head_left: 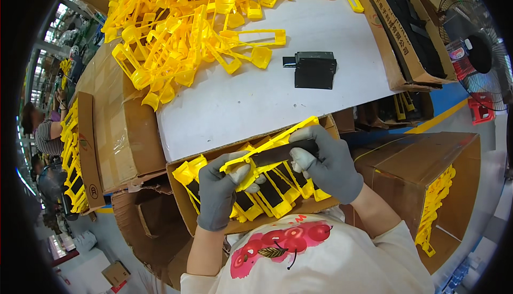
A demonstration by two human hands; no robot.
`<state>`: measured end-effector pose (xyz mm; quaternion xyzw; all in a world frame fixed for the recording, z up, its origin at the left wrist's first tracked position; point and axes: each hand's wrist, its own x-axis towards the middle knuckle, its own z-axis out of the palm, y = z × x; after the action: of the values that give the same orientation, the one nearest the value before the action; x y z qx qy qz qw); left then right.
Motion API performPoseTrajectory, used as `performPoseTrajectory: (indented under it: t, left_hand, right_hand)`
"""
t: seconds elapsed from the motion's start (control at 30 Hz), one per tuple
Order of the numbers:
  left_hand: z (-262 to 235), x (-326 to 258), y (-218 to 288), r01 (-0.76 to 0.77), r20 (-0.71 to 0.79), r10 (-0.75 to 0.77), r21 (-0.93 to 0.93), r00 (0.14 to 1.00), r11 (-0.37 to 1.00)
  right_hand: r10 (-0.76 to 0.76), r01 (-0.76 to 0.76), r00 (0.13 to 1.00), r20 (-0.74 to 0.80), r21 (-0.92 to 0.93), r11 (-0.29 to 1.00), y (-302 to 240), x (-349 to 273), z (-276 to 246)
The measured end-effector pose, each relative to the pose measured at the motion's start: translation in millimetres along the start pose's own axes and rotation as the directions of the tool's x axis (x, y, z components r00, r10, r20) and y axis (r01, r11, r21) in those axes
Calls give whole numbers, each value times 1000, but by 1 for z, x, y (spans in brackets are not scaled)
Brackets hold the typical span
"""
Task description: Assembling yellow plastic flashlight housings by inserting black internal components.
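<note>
Yellow frame (283,137): held up over the near carton, slanting from its lower left end to its higher right end, between the two hands.
Black strip (275,155): lies along the near side of that frame; whether it is fully seated cannot be told.
Left hand (216,195): gloved in grey, grasping the frame's left end, thumb on the near face.
Right hand (334,168): gloved likewise, grasping the frame's right end and the strip together, with the thumb against the strip.
Near carton (332,127): sits under the hands, at the near edge of the white table (224,115).
Carton's frames (279,209): lie side by side, several showing black strips along them; these look done.
Far-left pile (176,43): a large heap of yellow frames on the table, with no strips visible on them; judging by this, much is left.
Black stack (315,72): flat black pieces on the table, right of the pile and apart from it, seemingly supply for more frames.
Held piece's stage: probably partway, strip and frame together but both hands on them, and not yet laid among the carton's frames.
</note>
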<state>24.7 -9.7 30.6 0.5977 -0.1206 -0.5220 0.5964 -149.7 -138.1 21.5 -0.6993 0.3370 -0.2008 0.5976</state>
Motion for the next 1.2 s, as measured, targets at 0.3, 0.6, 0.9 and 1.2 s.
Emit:
performPoseTrajectory:
  t: [0.3, 0.6, 0.9, 1.2]
  left_hand:
    - [0, -6, -10, -67, -29, 69, 66, 997, 996]
    - [9, -8, -8, -24, -19, 25, 47, 1000, 999]
    - [6, -12, -3, -74, -60, 85, 162, 995, 984]
    - [-11, -35, -15, 87, -1, -91, 274, 996, 958]
  right_hand:
    - [-47, 45, 999, -10, -158, 986, -17, -7, -4]
    - [-206, 191, 978, -18, -307, 932, -3, -4, 1]
    - [-429, 209, 874, -228, -620, 756, -3, 2, -9]
    - [14, 15, 991, 135, -208, 978, 38, -26, 6]
